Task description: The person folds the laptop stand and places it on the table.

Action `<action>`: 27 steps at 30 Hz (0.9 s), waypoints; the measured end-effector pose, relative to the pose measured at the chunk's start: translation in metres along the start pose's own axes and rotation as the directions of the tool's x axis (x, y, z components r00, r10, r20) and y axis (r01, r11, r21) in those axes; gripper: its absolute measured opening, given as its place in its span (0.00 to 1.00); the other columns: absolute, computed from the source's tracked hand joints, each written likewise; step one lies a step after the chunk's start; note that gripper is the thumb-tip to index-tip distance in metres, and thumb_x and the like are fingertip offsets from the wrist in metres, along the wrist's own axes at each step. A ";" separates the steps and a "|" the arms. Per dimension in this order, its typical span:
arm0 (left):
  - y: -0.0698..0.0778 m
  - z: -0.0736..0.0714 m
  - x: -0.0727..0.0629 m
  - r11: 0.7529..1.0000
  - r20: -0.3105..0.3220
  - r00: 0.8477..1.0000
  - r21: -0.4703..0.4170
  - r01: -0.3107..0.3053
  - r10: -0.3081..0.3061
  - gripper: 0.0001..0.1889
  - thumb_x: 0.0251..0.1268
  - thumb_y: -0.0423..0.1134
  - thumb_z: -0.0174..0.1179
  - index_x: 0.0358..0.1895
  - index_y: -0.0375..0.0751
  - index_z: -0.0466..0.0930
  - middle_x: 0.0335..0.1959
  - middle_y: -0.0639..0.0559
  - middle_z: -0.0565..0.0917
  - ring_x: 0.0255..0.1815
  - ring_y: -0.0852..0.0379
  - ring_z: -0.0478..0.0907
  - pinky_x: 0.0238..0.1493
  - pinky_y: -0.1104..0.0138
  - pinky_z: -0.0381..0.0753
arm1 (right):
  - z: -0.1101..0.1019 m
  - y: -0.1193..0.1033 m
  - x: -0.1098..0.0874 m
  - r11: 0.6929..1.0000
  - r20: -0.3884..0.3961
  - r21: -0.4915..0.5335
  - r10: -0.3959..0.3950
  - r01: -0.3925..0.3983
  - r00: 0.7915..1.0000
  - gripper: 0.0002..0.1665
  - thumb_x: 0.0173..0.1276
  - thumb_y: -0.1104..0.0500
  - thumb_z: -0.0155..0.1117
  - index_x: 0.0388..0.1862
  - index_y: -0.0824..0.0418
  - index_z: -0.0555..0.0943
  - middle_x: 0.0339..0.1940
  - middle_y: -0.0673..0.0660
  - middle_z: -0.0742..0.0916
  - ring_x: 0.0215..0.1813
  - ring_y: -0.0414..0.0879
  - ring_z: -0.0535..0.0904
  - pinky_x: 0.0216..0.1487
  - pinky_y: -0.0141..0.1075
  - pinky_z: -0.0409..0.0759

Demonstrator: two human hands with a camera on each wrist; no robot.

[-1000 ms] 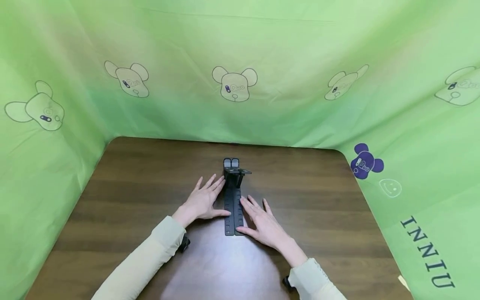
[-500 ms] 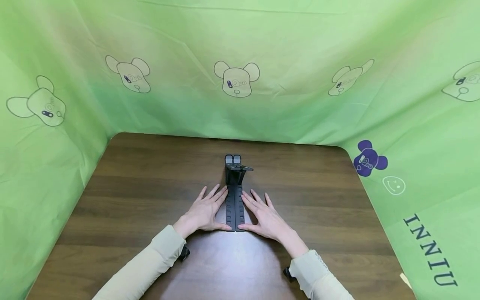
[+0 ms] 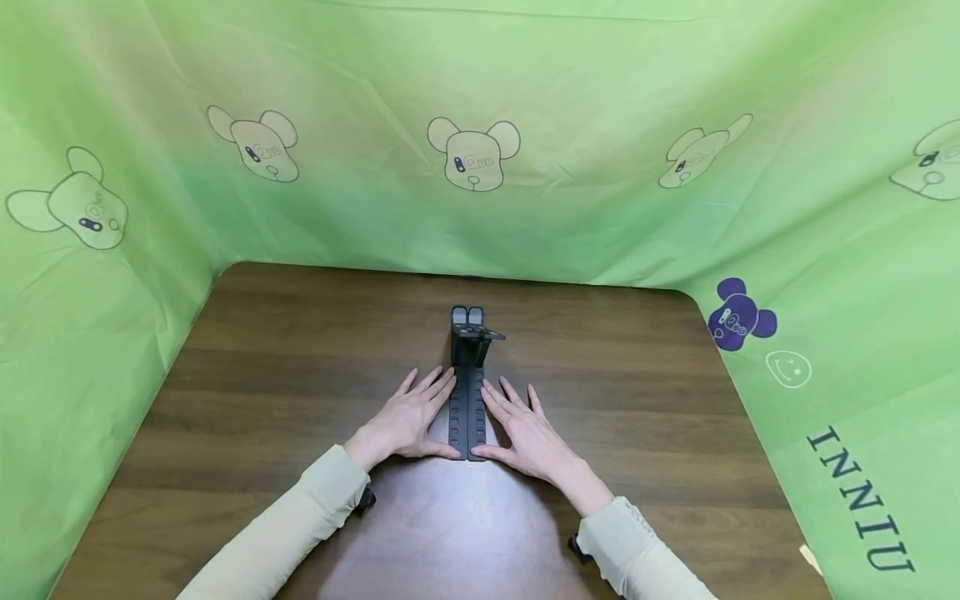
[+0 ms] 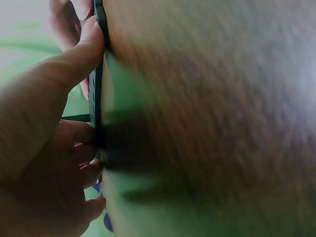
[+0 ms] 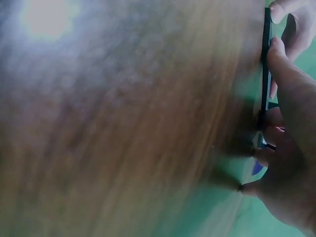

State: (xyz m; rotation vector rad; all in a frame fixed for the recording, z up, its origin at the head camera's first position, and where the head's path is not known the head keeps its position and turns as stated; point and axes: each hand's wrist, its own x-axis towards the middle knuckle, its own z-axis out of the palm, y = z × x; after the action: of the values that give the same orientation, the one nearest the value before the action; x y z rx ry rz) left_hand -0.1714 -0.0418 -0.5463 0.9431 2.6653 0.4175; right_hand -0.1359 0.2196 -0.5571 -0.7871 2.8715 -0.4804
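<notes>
A black folding stand (image 3: pixel 467 400) lies lengthwise on the wooden table, with two notched strips side by side as its base. Toward its far end rises an upright part with a small plate jutting right, and two grey pads sit beyond it. My left hand (image 3: pixel 407 421) lies along the left side, thumb on the near end of the left strip and straight fingers at the edge. My right hand (image 3: pixel 531 442) mirrors it on the right, thumb on the right strip. In both wrist views the base shows edge-on as a thin dark bar (image 4: pixel 98 94), thumbs pressing its top.
The brown wooden table (image 3: pixel 300 333) extends around the stand on all sides. Green cloth (image 3: pixel 360 225) with mouse-like outline prints hangs behind the table and along both sides. A small pale piece (image 3: pixel 810 559) shows at the right table edge.
My left hand has slid nearer along the stand, its thumb reaching the near end. My right hand has barely moved. The view has tilted slightly; little differs over the last half second.
</notes>
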 end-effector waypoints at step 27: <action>-0.022 -0.031 0.044 0.583 -0.292 0.928 -0.805 -0.109 -0.230 0.24 0.72 0.22 0.68 0.69 0.20 0.79 0.64 0.27 0.87 0.68 0.32 0.86 0.72 0.50 0.86 | -0.023 0.034 0.050 0.671 -0.288 0.742 0.325 -0.005 0.901 0.21 0.72 0.74 0.72 0.63 0.79 0.84 0.58 0.78 0.90 0.62 0.70 0.90 0.64 0.35 0.90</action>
State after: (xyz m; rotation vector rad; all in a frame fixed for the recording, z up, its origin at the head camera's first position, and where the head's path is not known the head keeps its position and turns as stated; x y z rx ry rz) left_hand -0.2274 -0.0356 -0.5335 0.4737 2.2847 1.7741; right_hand -0.1989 0.2276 -0.5488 -0.2774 2.6105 -1.7937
